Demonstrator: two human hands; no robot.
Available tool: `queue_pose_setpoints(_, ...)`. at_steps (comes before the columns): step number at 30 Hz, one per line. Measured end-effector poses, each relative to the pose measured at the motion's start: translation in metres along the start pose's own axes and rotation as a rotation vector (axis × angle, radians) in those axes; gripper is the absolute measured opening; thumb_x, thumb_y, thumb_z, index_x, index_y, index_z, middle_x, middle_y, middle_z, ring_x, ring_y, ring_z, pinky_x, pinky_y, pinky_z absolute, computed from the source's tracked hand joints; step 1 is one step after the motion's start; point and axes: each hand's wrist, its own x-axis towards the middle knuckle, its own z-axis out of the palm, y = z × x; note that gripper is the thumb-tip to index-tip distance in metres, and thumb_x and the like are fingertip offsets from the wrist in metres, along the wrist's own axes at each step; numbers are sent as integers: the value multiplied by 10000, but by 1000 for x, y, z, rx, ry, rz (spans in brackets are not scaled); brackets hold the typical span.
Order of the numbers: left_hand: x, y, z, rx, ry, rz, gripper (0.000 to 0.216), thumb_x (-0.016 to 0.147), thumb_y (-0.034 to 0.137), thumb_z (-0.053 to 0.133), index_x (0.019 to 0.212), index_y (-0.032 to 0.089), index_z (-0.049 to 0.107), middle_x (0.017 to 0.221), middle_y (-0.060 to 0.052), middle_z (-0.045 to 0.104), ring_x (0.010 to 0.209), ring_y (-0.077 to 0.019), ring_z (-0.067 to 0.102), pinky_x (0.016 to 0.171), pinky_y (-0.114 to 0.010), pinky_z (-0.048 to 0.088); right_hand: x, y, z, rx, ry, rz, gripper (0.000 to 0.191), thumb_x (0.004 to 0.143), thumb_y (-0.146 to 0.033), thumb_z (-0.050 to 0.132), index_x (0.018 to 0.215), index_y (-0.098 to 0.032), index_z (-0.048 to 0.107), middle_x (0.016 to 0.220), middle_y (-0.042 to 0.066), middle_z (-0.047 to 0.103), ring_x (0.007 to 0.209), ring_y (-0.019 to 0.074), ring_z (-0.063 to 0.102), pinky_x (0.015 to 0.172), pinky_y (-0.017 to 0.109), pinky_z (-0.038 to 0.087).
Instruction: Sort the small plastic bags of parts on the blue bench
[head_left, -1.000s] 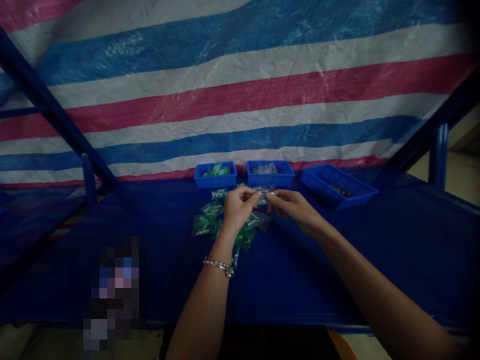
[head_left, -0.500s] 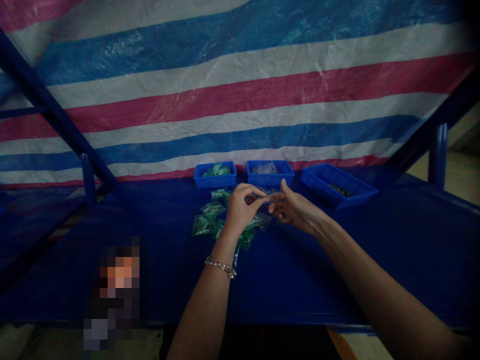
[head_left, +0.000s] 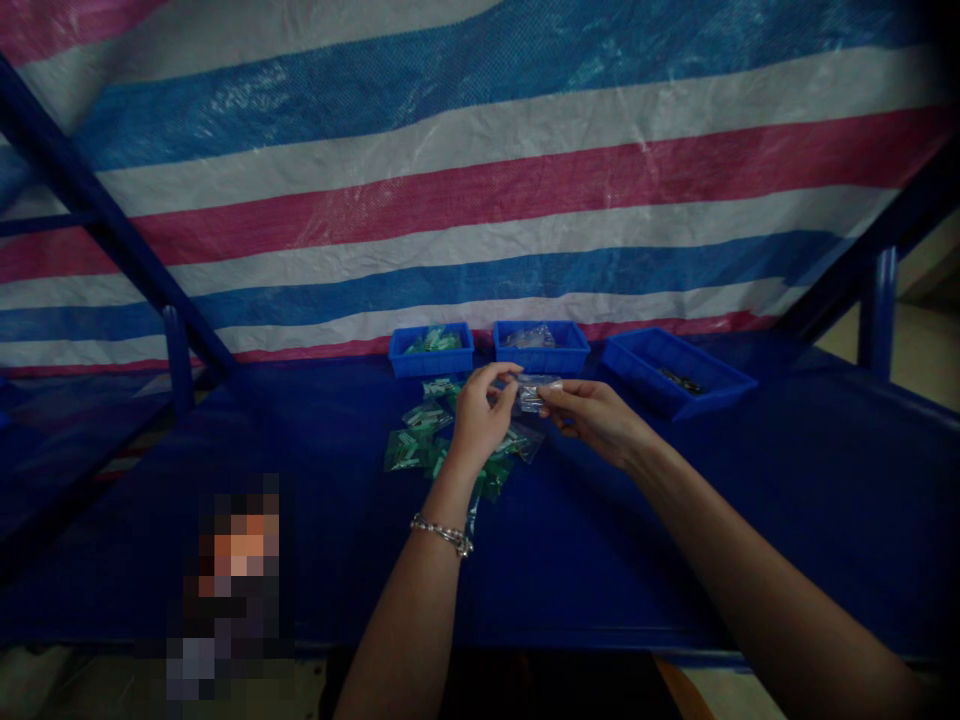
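One small clear plastic bag, held above a blue tabletop between the two hands. Right hand: fingers nearly closed, pinching the bag's right edge. Left hand: fingers curled, tips at the bag's left edge, contact unclear. Just beside, a loose heap of green-printed bags. Behind, three blue plastic trays, the middle one holding clear bags.

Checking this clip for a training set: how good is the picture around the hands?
In the head view, the light is dim and the corners fall dark; the tarp stripes seem bowed by the wide lens; a pixelated patch covers the lower left; the clear bag between the left hand and right hand looks soft.
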Motion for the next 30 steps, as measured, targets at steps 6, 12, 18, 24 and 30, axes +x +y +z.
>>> queue_pose_setpoints(6, 1, 0, 4, -182, -64, -184, 212, 737, 321, 569, 814, 123, 581, 695, -32, 578, 568, -96, 534, 543, -216, 437, -1, -1, 2, -34, 40, -76, 305, 570, -417, 705, 604, -151, 562, 598, 20, 565, 476, 77, 400, 422, 229, 237)
queue_pose_setpoints(12, -1, 3, 4, -275, -114, -268, 174, 693, 270, 615, 710, 101, 577, 635, -29, 576, 552, -85, 518, 522, -201, 427, -1, -2, 3, -67, 10, -116, 286, 597, -414, 689, 616, -158, 561, 604, 3, 546, 489, 75, 395, 424, 224, 231)
queue_pose_setpoints(18, -1, 5, 3, -312, -102, -296, 135, 667, 228, 633, 651, 106, 576, 602, -22, 576, 532, -83, 509, 528, -207, 427, -1, -1, 2, -88, -15, -143, 292, 614, -441, 668, 642, -167, 570, 614, 3, 547, 495, 76, 400, 432, 222, 246)
queue_pose_setpoints(24, -1, 3, 3, -321, -112, -303, 160, 648, 250, 651, 649, 103, 587, 610, -19, 589, 531, -74, 512, 522, -196, 423, 0, 1, 1, -118, -13, -162, 312, 608, -458, 670, 657, -166, 574, 614, 4, 547, 495, 81, 404, 429, 220, 256)
queue_pose_setpoints(30, -1, 2, 3, -306, -95, -284, 137, 648, 222, 647, 632, 99, 589, 595, -16, 586, 526, -74, 511, 548, -205, 421, 2, 3, 1, -133, -15, -171, 301, 630, -450, 659, 681, -164, 578, 619, -1, 544, 489, 79, 402, 427, 222, 249)
